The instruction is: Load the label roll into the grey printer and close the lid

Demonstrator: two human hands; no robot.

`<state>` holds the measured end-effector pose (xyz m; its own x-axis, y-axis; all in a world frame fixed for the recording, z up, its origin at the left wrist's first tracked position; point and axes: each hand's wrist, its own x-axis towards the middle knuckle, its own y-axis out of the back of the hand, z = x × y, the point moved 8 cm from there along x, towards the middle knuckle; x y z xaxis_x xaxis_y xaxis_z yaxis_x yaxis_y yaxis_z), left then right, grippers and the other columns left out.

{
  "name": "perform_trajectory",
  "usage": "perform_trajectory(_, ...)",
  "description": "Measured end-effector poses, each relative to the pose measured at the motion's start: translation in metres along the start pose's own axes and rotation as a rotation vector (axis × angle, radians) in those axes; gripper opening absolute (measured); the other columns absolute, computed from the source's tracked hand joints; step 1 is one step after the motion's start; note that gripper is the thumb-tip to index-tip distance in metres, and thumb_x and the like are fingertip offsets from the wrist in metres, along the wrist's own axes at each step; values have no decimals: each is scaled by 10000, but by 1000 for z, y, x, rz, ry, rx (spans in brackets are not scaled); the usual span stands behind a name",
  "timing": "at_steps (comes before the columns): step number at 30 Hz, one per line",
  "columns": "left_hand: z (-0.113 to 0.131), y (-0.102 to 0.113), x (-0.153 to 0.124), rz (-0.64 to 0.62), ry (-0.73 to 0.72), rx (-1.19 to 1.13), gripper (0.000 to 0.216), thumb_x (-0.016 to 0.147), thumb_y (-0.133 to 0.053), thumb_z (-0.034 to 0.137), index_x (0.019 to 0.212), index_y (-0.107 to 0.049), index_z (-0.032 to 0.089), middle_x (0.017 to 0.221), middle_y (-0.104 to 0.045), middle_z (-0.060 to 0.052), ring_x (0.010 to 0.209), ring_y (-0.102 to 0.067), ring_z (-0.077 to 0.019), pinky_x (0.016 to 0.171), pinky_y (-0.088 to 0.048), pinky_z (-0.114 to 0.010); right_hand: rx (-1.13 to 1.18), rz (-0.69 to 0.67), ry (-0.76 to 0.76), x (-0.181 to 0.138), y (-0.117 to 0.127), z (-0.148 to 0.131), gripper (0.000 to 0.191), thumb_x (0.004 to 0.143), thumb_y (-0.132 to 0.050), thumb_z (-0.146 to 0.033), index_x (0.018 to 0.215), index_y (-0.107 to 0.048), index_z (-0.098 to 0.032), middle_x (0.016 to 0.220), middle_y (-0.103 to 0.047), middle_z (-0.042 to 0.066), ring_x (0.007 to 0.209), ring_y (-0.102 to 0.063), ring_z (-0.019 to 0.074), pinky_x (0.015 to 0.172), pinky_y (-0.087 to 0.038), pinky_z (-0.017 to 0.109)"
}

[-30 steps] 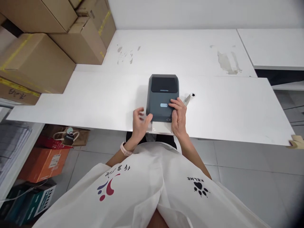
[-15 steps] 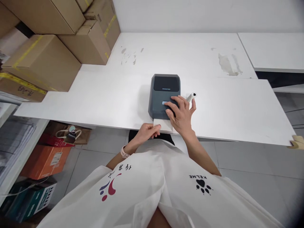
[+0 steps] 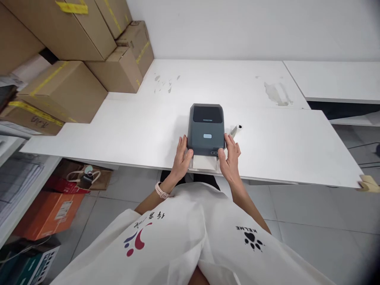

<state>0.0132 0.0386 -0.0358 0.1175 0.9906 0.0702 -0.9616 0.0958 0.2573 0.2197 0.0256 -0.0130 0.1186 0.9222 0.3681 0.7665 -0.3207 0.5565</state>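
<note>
A dark grey-blue label printer (image 3: pixel 206 128) sits near the table's front edge, its lid down. White label paper (image 3: pixel 204 162) sticks out of its front slot. My left hand (image 3: pixel 180 160) holds the printer's left front corner, thumb in front and fingers along the side. On the opposite corner, my right hand (image 3: pixel 230 157) grips in the same way, thumb beside the small round button. Just right of the printer lies a thin white tube or roll (image 3: pixel 236 130), partly hidden behind it.
Cardboard boxes (image 3: pixel 65 89) are stacked on the left end of the white table (image 3: pixel 142 130). Below on the left are an orange box (image 3: pixel 50 213) and a green box (image 3: pixel 32 265). A wooden piece (image 3: pixel 369 184) sits at the right front corner.
My left hand has let go of the paper and moved up to the printer's left side. My right hand has left the lid's top for the right side.
</note>
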Motion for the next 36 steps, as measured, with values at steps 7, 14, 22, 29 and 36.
perform_trajectory(7,37,18,27,92,-167,-73,666,1020,-373,639,1592,-409,299,1723,-346,-45,1643,-194,-256,1334,-230,-437,124,23,69,31,21,-14,594,1054,-251,-626,1596,-347,-402,1642,-450,47,1559,-375,322,1267,-256,650)
perform_trajectory(14,57,40,109,188,-26,295,581,929,-566,385,1480,-538,202,1338,-688,-126,1202,-642,-272,994,-507,-395,41,123,283,161,28,-39,731,1024,-186,-716,1667,-55,-394,1704,-302,68,1617,-237,336,1275,-204,668)
perform_trajectory(22,13,16,117,-87,266,547,636,865,-541,342,1484,-514,199,836,-713,-42,827,-666,-256,695,-445,-339,-121,243,384,223,35,-62,715,1014,-345,-688,1638,-187,-377,1662,-367,72,1585,-266,352,1246,-261,677)
perform_trajectory(29,20,13,122,-62,219,738,502,869,-491,239,1352,-614,186,1000,-760,-90,1039,-694,-300,833,-488,-370,-451,-501,361,168,-39,-70,359,959,-585,-379,1262,-660,-200,1289,-710,137,1235,-634,358,1058,-490,528)
perform_trajectory(36,16,14,119,-50,217,676,503,882,-485,254,1369,-604,218,975,-757,-59,996,-702,-272,800,-489,-349,-602,-957,250,163,-89,-34,757,766,-791,-403,1442,-543,-169,1385,-665,194,1249,-643,407,1039,-515,521)
